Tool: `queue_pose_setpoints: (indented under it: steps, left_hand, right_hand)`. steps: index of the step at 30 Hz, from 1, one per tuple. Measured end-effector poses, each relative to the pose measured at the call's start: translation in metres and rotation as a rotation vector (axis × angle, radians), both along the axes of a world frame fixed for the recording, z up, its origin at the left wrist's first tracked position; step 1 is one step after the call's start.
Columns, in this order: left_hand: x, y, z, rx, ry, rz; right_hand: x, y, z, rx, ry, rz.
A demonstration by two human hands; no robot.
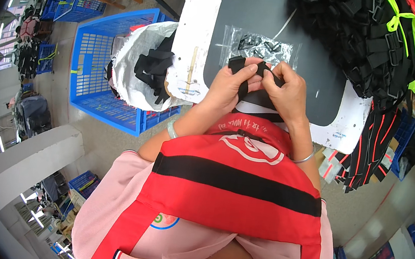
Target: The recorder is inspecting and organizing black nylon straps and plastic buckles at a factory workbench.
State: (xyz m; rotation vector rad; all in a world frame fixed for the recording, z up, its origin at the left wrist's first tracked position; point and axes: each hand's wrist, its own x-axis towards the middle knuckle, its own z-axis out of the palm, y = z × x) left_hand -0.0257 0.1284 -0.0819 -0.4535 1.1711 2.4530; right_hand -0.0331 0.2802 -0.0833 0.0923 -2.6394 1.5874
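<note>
Both hands are at the near edge of the table, closed on a black webbing strap [243, 90]. My left hand [229, 86] pinches it between thumb and fingers, and a black end sticks up past that thumb. My right hand [290, 92] grips another part close by, thumb against forefinger. A small dark piece shows on the strap between the thumbs; whether it is a buckle I cannot tell. Just beyond the fingers lies a clear plastic bag [283, 49] with small black plastic pieces [252, 43] in it. More black strap hangs below the hands, over the table edge.
A large heap of black straps with buckles [353, 36], tied with a neon yellow ribbon [410, 22], covers the table's far right. The white table [186, 70] has a dark mat [320, 99]. At left stand a blue crate [81, 80] and a white sack [126, 75] of black strapping.
</note>
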Motion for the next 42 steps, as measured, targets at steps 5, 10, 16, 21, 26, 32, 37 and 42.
queue_pose_setpoints:
  steps: [5, 10, 16, 21, 26, 32, 37, 42]
  left_hand:
    - [-0.001, -0.013, 0.003, -0.061, -0.11, -0.083]
    - [0.007, -0.007, 0.005, -0.075, -0.091, -0.008]
    - [0.006, -0.004, 0.008, -0.073, -0.02, -0.021]
    - [0.009, -0.006, 0.011, -0.151, 0.02, -0.105]
    - [0.008, -0.004, 0.011, -0.342, 0.216, -0.218]
    - [0.012, 0.003, 0.013, -0.235, -0.011, -0.079]
    - [0.009, 0.004, 0.016, -0.433, 0.081, -0.229]
    - [0.005, 0.0, 0.018, -0.403, 0.107, -0.26]
  right_hand:
    - [0.002, 0.004, 0.005, 0.012, -0.062, 0.085]
    - [0.009, -0.001, 0.011, 0.074, 0.029, 0.039]
    - [0.012, -0.002, 0.015, 0.008, 0.067, 0.079]
    - [0.007, 0.018, 0.018, -0.121, -0.227, 0.314]
    - [0.009, 0.023, 0.017, -0.084, -0.144, 0.252]
    - [0.016, 0.02, 0.009, -0.022, -0.088, 0.117]
    - [0.024, 0.01, 0.001, -0.206, -0.071, 0.063]
    - [0.021, 0.014, 0.012, -0.162, 0.031, 0.105]
